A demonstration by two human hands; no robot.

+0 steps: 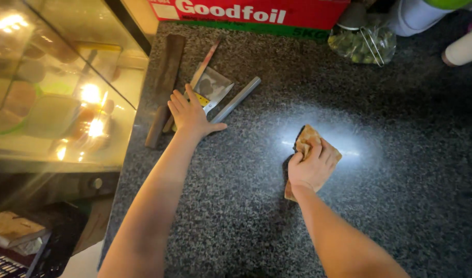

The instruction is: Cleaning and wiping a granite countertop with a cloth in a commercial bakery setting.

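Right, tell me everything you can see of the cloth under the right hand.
The cloth is a tan, orange-brown rag, looking soft and worn, crumpled into a rough folded pad. It lies flat on the dark speckled stone counter, inside a bright patch of light. The right hand presses down on its middle, fingers spread over it, so only its upper corner and lower edge show. A dark shadow runs along its left side. Nothing else touches it.

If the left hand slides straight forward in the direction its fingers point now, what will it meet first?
The left hand lies flat on the granite counter, fingers pointing up and slightly left. They already reach the small clear plastic packet and a thin stick; beyond these stands the red box, as far as depth shows.
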